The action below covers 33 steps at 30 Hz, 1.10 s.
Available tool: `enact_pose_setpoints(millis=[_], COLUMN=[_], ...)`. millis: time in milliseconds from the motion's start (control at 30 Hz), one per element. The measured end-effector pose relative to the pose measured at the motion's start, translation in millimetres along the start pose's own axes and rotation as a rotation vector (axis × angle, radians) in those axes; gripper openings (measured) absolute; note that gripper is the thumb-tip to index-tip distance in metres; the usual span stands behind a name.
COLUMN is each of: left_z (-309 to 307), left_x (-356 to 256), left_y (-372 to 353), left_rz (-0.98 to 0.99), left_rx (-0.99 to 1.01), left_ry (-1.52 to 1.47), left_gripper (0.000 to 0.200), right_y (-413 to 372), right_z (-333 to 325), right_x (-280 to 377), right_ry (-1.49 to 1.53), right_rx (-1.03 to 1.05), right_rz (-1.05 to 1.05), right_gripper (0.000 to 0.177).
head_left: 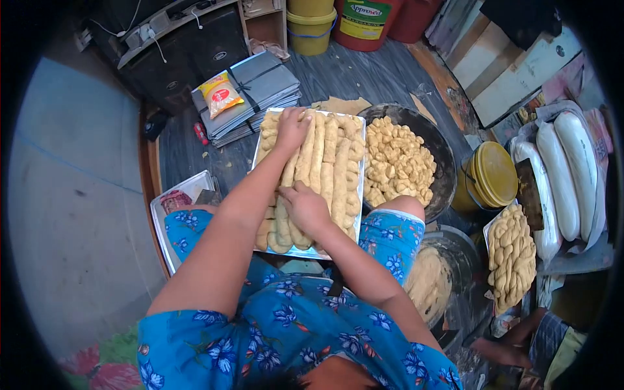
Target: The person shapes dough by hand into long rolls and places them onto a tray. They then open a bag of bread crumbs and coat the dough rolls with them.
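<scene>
A metal tray (pixel 340 255) rests across my lap, filled with long ropes of pale brown dough laid side by side. At the tray's far end, my left hand (pixel 294 130) curls over the end of a dough rope (pixel 290 170). Lower down, my right hand (pixel 305 209) has its fingers closed around the near part of the same rope. My hands partly cover the ropes under them. Right of the tray, a dark round basin (pixel 443 151) holds many small dough lumps (pixel 398 162).
A yellow bucket (pixel 495 174) and a tray of twisted dough (pixel 511 255) stand at right. A basin (pixel 465 250) with floury dough sits by my right leg. Stacked trays (pixel 276 84) bear a packet (pixel 220 94). Another person's foot (pixel 500 352) shows lower right.
</scene>
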<state>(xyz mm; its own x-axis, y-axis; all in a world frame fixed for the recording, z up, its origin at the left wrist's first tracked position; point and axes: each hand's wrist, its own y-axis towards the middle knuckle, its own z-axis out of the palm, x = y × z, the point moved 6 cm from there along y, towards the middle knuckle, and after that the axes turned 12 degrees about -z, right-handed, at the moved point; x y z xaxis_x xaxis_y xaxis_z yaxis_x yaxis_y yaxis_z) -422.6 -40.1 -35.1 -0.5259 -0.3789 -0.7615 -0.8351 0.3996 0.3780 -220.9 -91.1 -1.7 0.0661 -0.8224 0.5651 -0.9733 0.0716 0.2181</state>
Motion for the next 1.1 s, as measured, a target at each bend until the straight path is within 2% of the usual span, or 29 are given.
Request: enact_pose_setpoints(millis=[33,167,267,333,367,433,467,533,567,600,633,667,767,900,933,1000,1100], left_z=[-5,-47,-18,-14,-7,-6,-18,-76,-110,-147,-169,-181,-163,-97,-79,-47,-12], left_x=[-2,-12,-9,-18,-10,-2,-20,-120,-178,-231,-272,-304,-353,-365,-361,-350,-334], left_y=[-5,-53,-101,-98,-95,-88,-76,-57,-56,-52,-63,-82,-123,-181,-194,-211,-225], left_rz=[0.051,-0.174,-0.104,-0.167,-0.123,-0.067,-0.078,-0.052,-0.006,0.486,0.63,0.719,0.83,0.871,0.858,0.812,0.746], left_rx=[-0.058,0.085,0.321,0.488,0.527,0.496,0.412,0.124,0.056,-0.057,-0.128,-0.091,0.245,0.683,0.758,0.861,0.94], left_ry=[0.069,0.001,0.48,0.544,0.627,0.655,0.533,-0.044,-0.257,0.551,0.469,0.311,0.031,0.02,0.038,0.077,0.14], left_gripper=[0.027,0.05,0.063,0.067,0.065,0.06,0.052,0.038,0.033,0.045,0.045,0.045,0.044,0.044,0.044,0.043,0.043], right_y=[-5,-29,-50,-63,-72,-97,-114,-159,-186,-214,-246,-281,-396,-542,-562,-591,-606], right_z=[-5,-35,-51,-60,-65,-83,-93,-117,-127,-137,-145,-148,-124,-50,-37,-8,28], right_x=[0,-1,-10,-9,-11,-18,-23,-41,-52,-62,-78,-95,-152,-204,-205,-198,-195], right_ry=[0.059,0.274,0.319,0.361,0.376,0.411,0.427,0.409,0.357,0.302,0.211,0.115,0.022,-0.051,-0.095,-0.171,-0.134], right_rx=[-0.039,-0.138,-0.164,-0.174,-0.184,-0.334,-0.409,-0.596,-0.69,-0.775,-0.87,-0.954,-1.116,-1.235,-1.208,-1.161,-1.12], right_rz=[-0.038,-0.085,-0.091,-0.102,-0.1,-0.149,-0.173,-0.061,0.0,0.053,0.145,0.229,0.629,0.989,1.04,1.132,1.24], right_gripper=[0.031,0.027,0.023,0.023,0.023,0.023,0.022,0.018,0.017,0.016,0.015,0.014,0.016,0.017,0.017,0.019,0.019])
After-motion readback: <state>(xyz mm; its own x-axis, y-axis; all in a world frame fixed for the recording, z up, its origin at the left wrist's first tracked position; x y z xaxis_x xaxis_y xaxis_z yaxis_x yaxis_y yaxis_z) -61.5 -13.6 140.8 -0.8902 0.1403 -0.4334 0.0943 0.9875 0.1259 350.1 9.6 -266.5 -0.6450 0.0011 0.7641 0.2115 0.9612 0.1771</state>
